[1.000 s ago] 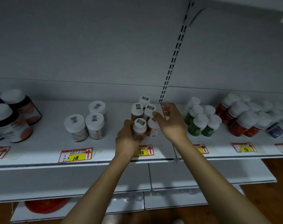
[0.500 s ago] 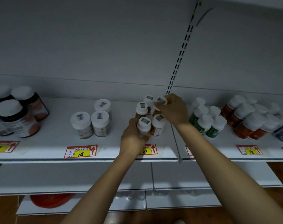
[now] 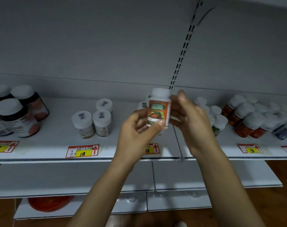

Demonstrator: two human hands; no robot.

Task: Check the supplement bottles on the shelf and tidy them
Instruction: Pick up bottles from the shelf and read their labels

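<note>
Bottle (image 3: 159, 110), supplement, orange label, white cap uppermost, long axis upright, held clear of the shelf (image 3: 57, 141) above the 88 price tag (image 3: 151, 149); left grip (image 3: 136, 128) pinched on its lower end from below-left, right grip (image 3: 190, 122) touching its right side, closure untellable; both 2 equally near.

White plastic jars with stickered flat lids (image 3: 101, 122): 3
Dark plastic bottles with white caps (image 3: 11, 118): 3 countable
Orange-labelled white-capped plastic bottle (image 3: 159, 110), in hand: 1
Red-and-yellow paper price tags (image 3: 83, 151): 5
Hands: 2, left hand (image 3: 136, 130), right hand (image 3: 190, 122)
</note>
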